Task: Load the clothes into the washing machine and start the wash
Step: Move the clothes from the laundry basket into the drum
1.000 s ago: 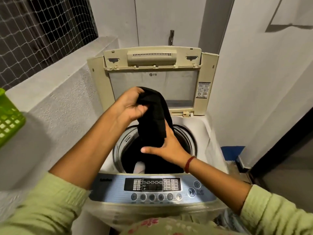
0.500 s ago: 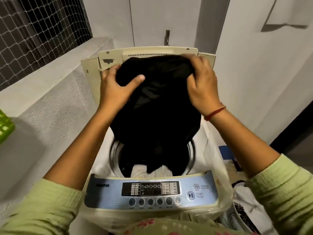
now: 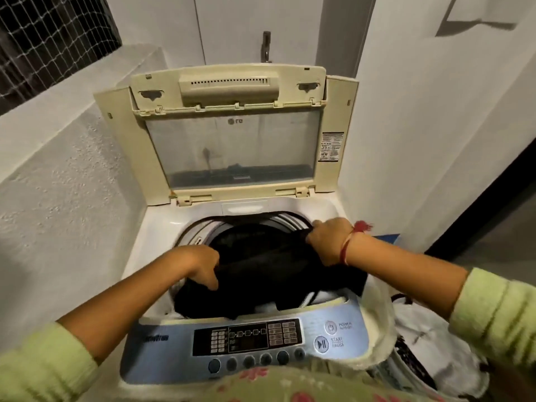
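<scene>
A top-loading washing machine (image 3: 162, 227) stands in front of me with its cream lid (image 3: 232, 126) raised upright. A black garment (image 3: 269, 274) is spread low across the drum opening, its near edge hanging over the front rim. My left hand (image 3: 203, 268) grips its left side and my right hand (image 3: 327, 242), with a red thread on the wrist, grips its right side by the drum's rim. A bit of white cloth (image 3: 266, 307) shows beneath it. The blue control panel (image 3: 162, 346) with the start/pause button (image 3: 321, 344) lies at the near edge.
A rough white ledge wall (image 3: 58, 198) runs along the left, with netting above it. A white wall (image 3: 435, 140) stands close on the right. A container with dark and white laundry (image 3: 420, 349) sits low on the right beside the machine.
Both hands have brought the black garment down from in front of the lid to the drum opening, pulling it wide apart. The lid is in full view again.
</scene>
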